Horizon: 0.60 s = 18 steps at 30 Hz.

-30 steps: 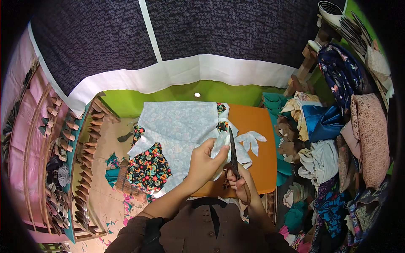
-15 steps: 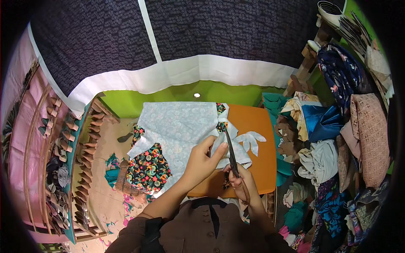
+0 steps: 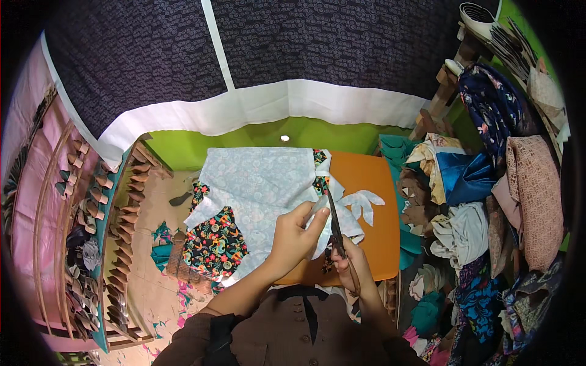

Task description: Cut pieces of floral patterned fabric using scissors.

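Nearest the camera, the right hand [image 3: 353, 268] grips the handles of a pair of scissors [image 3: 336, 227], fingers curled through or around the loops so that little of them shows; the blades run up and away from the body, and whether they are parted or closed cannot be told at this size. Just to its left the left hand [image 3: 297, 235] pinches the edge of a pale blue cloth [image 3: 259, 183], thumb and fingers [image 3: 318, 215] drawn narrow against each other with the fabric between them, right beside the blades. To cut well here, it seems wise to keep the cloth taut between the pinching hand and the table, hold the lower blade low against the surface, take long steady bites, and keep the fingertips clear of the cutting line, since they sit very close to the steel. The cloth lies spread over an orange table [image 3: 372, 183], with a floral print in dark colours [image 3: 217, 241] showing where it hangs off the left side. A small white cut-out shape [image 3: 361, 204] lies on the bare orange surface just right of the scissors. Farther off, a heap of folded fabrics [image 3: 470, 183] fills the right, and a dark patterned curtain with a white band [image 3: 256, 110] hangs behind a green wall strip.
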Motion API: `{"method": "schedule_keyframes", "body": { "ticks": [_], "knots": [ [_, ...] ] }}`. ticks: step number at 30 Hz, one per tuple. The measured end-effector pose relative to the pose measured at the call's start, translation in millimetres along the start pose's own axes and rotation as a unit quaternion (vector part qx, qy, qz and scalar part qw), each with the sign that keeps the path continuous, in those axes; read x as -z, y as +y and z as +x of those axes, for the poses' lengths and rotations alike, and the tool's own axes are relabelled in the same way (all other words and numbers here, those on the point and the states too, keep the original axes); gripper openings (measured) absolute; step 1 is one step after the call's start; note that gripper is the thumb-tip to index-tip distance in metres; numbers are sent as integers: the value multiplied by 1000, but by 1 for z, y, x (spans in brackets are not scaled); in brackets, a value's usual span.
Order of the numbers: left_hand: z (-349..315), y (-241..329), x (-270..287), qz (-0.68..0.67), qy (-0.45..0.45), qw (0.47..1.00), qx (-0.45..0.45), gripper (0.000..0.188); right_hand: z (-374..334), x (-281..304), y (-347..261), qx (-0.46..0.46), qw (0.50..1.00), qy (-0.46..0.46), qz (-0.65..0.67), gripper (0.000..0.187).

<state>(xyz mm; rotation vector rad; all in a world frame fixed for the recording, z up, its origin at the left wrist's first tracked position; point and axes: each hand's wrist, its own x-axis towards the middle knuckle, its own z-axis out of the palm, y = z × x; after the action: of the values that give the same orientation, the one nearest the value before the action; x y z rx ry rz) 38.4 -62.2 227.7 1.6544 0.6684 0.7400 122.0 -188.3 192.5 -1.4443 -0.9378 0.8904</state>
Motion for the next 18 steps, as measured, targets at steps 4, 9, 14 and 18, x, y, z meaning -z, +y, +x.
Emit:
{"method": "schedule_keyframes", "body": {
  "ticks": [4, 9, 14, 18],
  "knots": [
    [-1, 2, -3, 10, 26, 999, -38, 31, 0, -4, 2, 21, 1000, 12, -1, 78],
    [-1, -2, -3, 22, 17, 999, -41, 32, -4, -2, 7, 17, 999, 23, -22, 77],
    [-1, -4, 0, 0, 5, 1000, -10, 34, -1, -4, -4, -1, 1000, 20, -6, 81],
    [0, -6, 6, 31, -5, 999, -10, 33, -3, -3, -2, -10, 999, -21, 36, 81]
  ]
}}
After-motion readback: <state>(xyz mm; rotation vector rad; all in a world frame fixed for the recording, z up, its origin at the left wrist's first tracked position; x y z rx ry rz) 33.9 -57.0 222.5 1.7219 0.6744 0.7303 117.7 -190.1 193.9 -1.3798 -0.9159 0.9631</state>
